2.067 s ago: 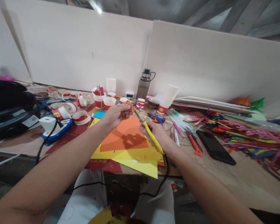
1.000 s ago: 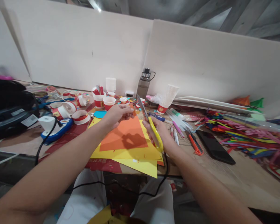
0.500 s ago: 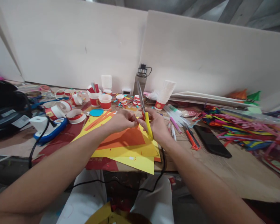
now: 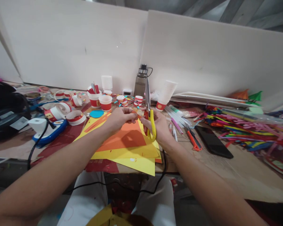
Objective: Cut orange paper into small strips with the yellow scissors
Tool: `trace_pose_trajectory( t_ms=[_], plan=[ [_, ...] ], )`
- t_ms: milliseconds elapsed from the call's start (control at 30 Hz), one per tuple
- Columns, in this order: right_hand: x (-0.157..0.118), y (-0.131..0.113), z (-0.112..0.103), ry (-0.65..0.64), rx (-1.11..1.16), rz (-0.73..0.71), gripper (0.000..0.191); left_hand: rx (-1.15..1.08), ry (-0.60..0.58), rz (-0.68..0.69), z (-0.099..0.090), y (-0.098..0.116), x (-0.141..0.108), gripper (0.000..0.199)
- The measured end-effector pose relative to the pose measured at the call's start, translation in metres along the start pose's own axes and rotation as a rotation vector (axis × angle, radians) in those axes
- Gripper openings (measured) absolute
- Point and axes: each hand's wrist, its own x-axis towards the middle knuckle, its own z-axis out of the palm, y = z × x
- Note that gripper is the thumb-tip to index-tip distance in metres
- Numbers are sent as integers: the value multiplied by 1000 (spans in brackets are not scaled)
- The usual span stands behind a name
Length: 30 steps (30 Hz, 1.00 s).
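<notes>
My left hand (image 4: 122,118) is closed in a pinch on a small orange piece of paper (image 4: 137,113), which spans the gap to my right fingertips. My right hand (image 4: 162,127) holds scissors (image 4: 152,125) with yellow handles, their blades pointing up and away; its thumb and fingertips are close to the orange piece, but I cannot tell whether they grip it. Beneath both hands lies an orange sheet (image 4: 124,138) on top of yellow sheets (image 4: 141,165). A blue paper disc (image 4: 96,113) rests at the upper left of the sheets.
Red and white paper cups (image 4: 105,103) and a bottle (image 4: 141,82) stand at the back, with a cup stack (image 4: 167,94) to their right. A phone (image 4: 213,142), an orange cutter (image 4: 193,140) and colourful pipe cleaners (image 4: 252,128) lie right. A power strip (image 4: 50,133) sits left.
The scissors have turned more upright and shifted slightly right. My hands have drawn a little apart, and the orange piece between them now shows more clearly.
</notes>
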Motion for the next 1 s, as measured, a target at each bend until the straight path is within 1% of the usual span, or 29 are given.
trace_pose_trajectory(
  t_ms=[100, 200, 367, 500, 600, 700, 867, 933, 1000],
  plan=[
    [-1, -1, 1, 39, 51, 4, 46, -206, 1, -37, 6, -4, -1, 15],
    [-2, 1, 1, 75, 59, 9, 47, -315, -11, -70, 11, -6, -2, 16],
    [-1, 3, 2, 60, 53, 10, 47, -347, 19, -108, 14, -5, -3, 16],
    [-2, -2, 3, -10, 13, 9, 47, -325, 22, -113, 9, 0, 0, 14],
    [-3, -2, 0, -28, -74, -60, 43, -336, 74, -133, -1, 5, 2, 15],
    [0, 2, -8, -43, -206, -117, 40, -349, 113, -141, -13, 9, 5, 17],
    [5, 3, -19, -68, -504, -144, 22, -374, 193, -142, -23, 9, 10, 13],
    [4, 0, -20, -114, -578, -133, 21, -383, 195, -134, -24, 9, 11, 11],
    [2, -4, -20, -170, -621, -113, 24, -391, 188, -123, -25, 9, 12, 10]
  ],
)
